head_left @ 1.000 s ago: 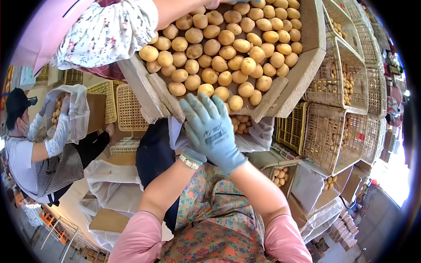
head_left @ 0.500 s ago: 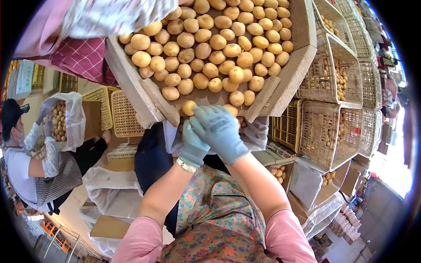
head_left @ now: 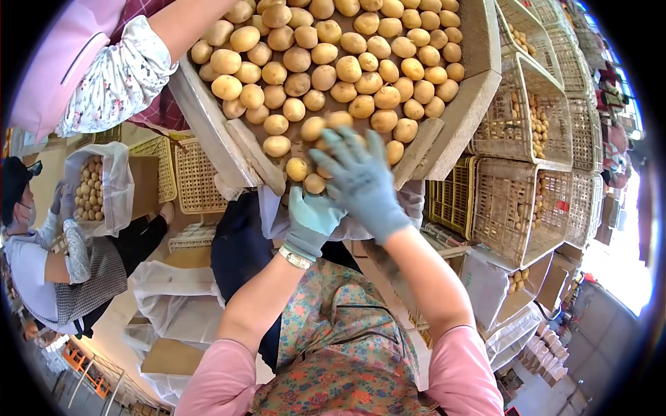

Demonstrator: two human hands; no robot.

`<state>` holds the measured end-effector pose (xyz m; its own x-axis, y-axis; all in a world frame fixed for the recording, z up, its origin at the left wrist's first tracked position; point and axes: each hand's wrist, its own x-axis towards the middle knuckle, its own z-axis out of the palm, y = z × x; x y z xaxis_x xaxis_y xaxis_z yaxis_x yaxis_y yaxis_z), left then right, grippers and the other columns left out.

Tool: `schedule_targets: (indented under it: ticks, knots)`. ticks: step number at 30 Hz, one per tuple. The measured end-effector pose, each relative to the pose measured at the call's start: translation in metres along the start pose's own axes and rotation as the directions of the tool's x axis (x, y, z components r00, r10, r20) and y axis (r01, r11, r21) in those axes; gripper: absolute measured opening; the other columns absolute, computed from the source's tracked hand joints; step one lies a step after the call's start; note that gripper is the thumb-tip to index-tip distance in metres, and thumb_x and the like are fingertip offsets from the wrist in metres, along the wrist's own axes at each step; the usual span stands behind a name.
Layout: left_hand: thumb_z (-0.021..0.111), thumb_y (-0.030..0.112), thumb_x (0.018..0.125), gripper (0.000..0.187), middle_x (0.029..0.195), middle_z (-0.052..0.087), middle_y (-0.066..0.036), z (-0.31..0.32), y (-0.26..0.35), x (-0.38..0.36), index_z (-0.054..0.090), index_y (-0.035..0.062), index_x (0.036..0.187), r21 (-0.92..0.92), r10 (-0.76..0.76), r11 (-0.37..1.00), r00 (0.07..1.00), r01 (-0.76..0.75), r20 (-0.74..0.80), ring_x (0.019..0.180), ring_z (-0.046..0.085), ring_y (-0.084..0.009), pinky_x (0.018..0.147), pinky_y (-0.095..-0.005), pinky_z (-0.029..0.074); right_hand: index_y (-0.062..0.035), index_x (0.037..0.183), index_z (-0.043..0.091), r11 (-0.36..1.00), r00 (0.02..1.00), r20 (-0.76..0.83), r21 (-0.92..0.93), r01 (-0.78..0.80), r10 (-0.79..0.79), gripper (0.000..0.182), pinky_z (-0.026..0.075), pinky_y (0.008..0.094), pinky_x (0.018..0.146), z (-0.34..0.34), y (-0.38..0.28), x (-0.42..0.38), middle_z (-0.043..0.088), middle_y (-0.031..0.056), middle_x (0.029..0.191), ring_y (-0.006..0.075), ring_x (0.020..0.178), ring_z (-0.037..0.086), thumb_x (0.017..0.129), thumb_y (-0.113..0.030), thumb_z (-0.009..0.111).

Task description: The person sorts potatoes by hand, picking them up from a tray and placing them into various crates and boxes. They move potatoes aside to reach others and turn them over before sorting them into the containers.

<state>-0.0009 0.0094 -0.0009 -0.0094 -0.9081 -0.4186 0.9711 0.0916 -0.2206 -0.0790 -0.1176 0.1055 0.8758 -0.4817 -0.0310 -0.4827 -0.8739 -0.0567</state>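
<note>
Where boards (head_left: pixel 461 125) stand apart, right hand (head_left: pixel 366 187) at potatoes (head_left: pixel 348 68), left hand (head_left: pixel 313 220) alongside

Probably a packing shed (potatoes (head_left: pixel 348 68), stacked crates (head_left: pixel 505 208))

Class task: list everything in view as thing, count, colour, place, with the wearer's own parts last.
Round potatoes: dozens, yellow-brown, in chute, crates and boxes
Thick-walled angular chute: one, grey-brown, top centre
Latticed plastic crates: several, cream and yellow, left and right
Plastic-lined cardboard boxes: several, brown and white, left and lower right
Capped co-worker: one, pale top, left
Second co-worker's floral sleeve: one, white, upper left
Floral cloth apron: one, multicoloured, bottom centre
Cloth sleeves: two, pink, beside the apron
Left hand, gloved: one, pale blue-green, by the chute's lip
Right hand, gloved, blurred: one, grey-blue, over the potatoes
</note>
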Motion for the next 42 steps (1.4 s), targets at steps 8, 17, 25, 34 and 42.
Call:
schedule_targets:
  ticks: [8,17,25,34,42]
  knots:
    - [0.039,0.057,0.107,0.067,0.168,0.036,-0.01,0.025,-0.001,-0.004,0.04,0.0156,0.159,-0.066,0.01,0.998,0.997,-0.016,-0.083,0.154,0.035,-0.0382,0.123,-0.0703,0.029,-0.0049,0.138,0.062,0.987,0.986,0.057,-0.05,-0.154,0.157,0.05,0.031,0.0496,0.126,-0.044,0.042,-0.064,0.063,0.0139,0.142,0.0343,0.141,0.051,0.091,-0.018,0.068]
    - [0.043,0.055,0.107,0.066,0.166,0.037,-0.012,0.024,-0.002,-0.003,0.038,0.0154,0.159,-0.046,0.035,0.998,0.996,-0.039,-0.082,0.152,0.036,-0.0407,0.123,-0.069,0.031,-0.0071,0.15,0.049,0.874,0.903,-0.045,0.278,-0.4,0.428,0.066,0.042,0.0507,0.116,-0.016,0.031,-0.003,0.048,0.023,0.155,0.0393,0.139,0.05,0.089,-0.02,0.069]
    - [0.04,0.067,0.102,0.082,0.167,0.036,-0.015,0.027,0.0,-0.006,0.034,0.0126,0.163,-0.015,-0.006,1.0,0.998,0.005,-0.057,0.152,0.035,-0.0414,0.124,-0.0622,0.03,-0.0093,0.111,0.067,0.949,0.985,0.068,0.263,-0.173,0.16,0.023,0.037,0.0496,0.117,-0.02,0.002,-0.071,0.072,0.0082,0.105,0.0254,0.115,0.064,0.092,-0.022,0.065]
    - [0.038,0.063,0.103,0.078,0.166,0.039,-0.013,0.002,-0.004,-0.01,0.036,0.0123,0.163,-0.186,-0.038,0.98,0.98,0.075,0.193,0.154,0.035,-0.0364,0.127,-0.0505,0.029,-0.0132,0.121,0.069,0.963,0.935,-0.346,0.267,0.015,0.081,0.035,0.043,0.0461,0.113,-0.011,-0.073,0.019,0.069,0.0077,0.124,0.0284,0.12,0.063,0.087,-0.022,0.066]
    - [0.034,0.061,0.103,0.077,0.169,0.036,-0.01,0.02,-0.004,0.0,0.033,0.0183,0.166,-0.02,0.052,0.998,0.987,-0.056,-0.151,0.156,0.032,-0.0336,0.127,-0.0513,0.027,-0.0142,0.142,0.058,0.966,0.97,-0.057,0.121,-0.229,0.237,0.063,0.052,0.0415,0.09,0.009,-0.021,0.009,0.065,0.0067,0.136,0.0242,0.109,0.065,0.081,-0.016,0.072]
